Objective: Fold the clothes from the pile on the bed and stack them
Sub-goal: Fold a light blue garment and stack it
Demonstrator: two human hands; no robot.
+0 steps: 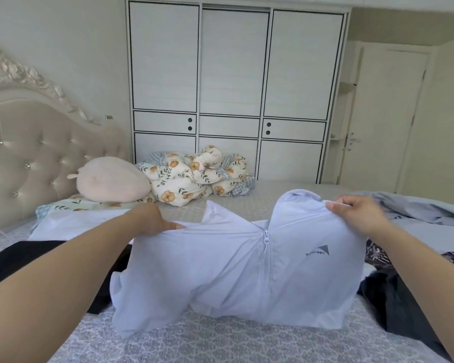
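Note:
A pale lilac zip-up jacket (220,273) with a small grey chest logo hangs in front of me over the bed (168,341), its zipper facing me and its lower edge touching the patterned cover. My left hand (152,218) grips the jacket's left shoulder. My right hand (357,213) pinches the right shoulder beside the hood. Black clothes (37,260) lie under the jacket at left, and a dark garment (393,305) lies at right. A light blue-grey garment (417,210) is crumpled at the far right.
A floral quilt (194,176) is bundled at the far side of the bed next to a pink round pillow (110,182). A tufted headboard (32,158) stands left. White wardrobe doors (233,74) fill the back wall, with a door (385,113) at right.

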